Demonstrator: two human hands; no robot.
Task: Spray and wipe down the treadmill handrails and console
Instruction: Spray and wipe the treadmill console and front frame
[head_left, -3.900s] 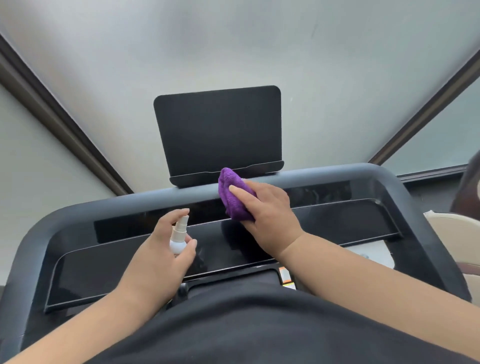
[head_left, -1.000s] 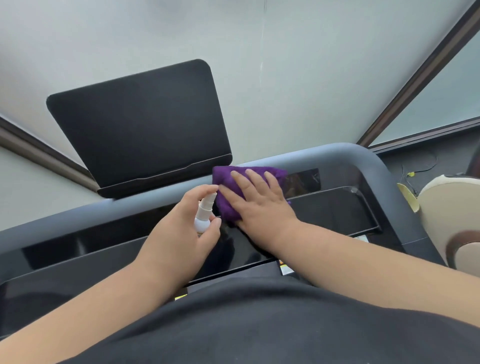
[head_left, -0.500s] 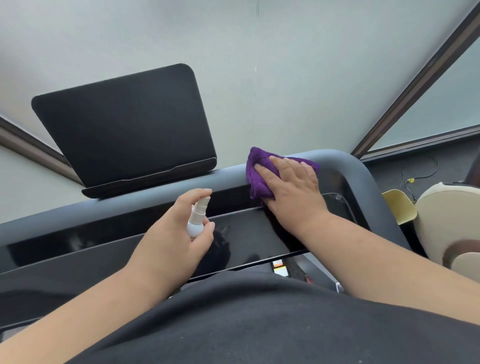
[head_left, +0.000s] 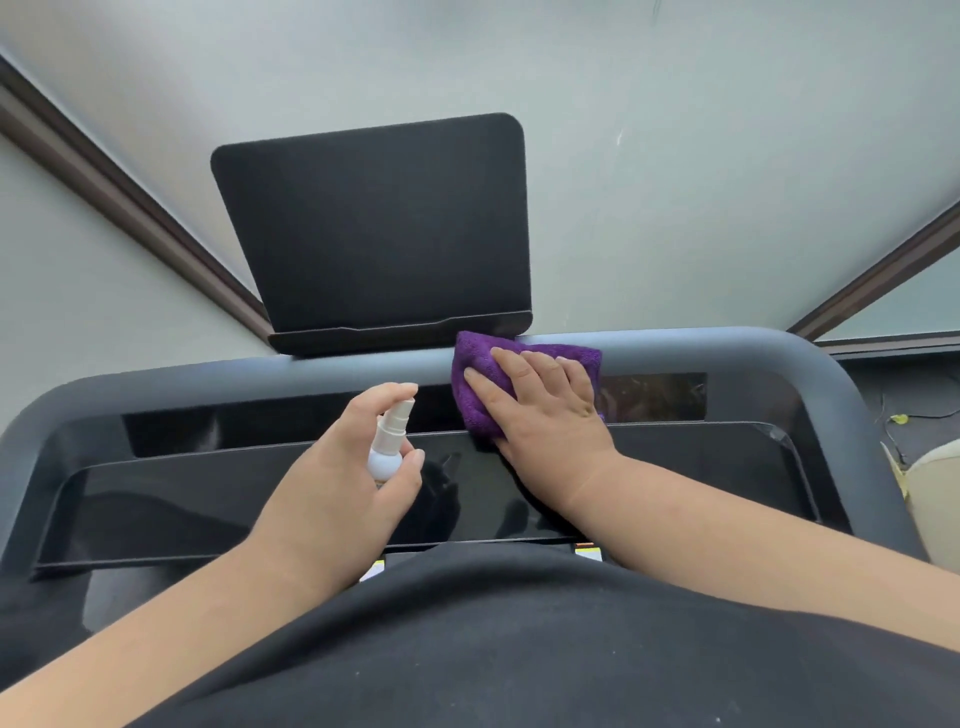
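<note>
The treadmill's grey handrail (head_left: 208, 379) curves across the view around a glossy black console (head_left: 701, 467). A purple cloth (head_left: 480, 364) lies on the handrail's middle, just right of the black tablet stand (head_left: 374, 228). My right hand (head_left: 545, 410) presses flat on the cloth with straight fingers. My left hand (head_left: 343, 478) grips a small white spray bottle (head_left: 387, 441) above the console, index finger on top of the nozzle, which points toward the handrail.
A frosted window with dark brown frames fills the background. A cream-coloured chair or machine edge (head_left: 935, 499) sits at the far right, with a cable on the floor (head_left: 898, 418) behind it. My black shirt covers the lower view.
My right hand has slid the cloth leftward along the handrail, from near the right corner back toward the tablet stand. The view has swung to the right. The bottle stays in my left hand.
</note>
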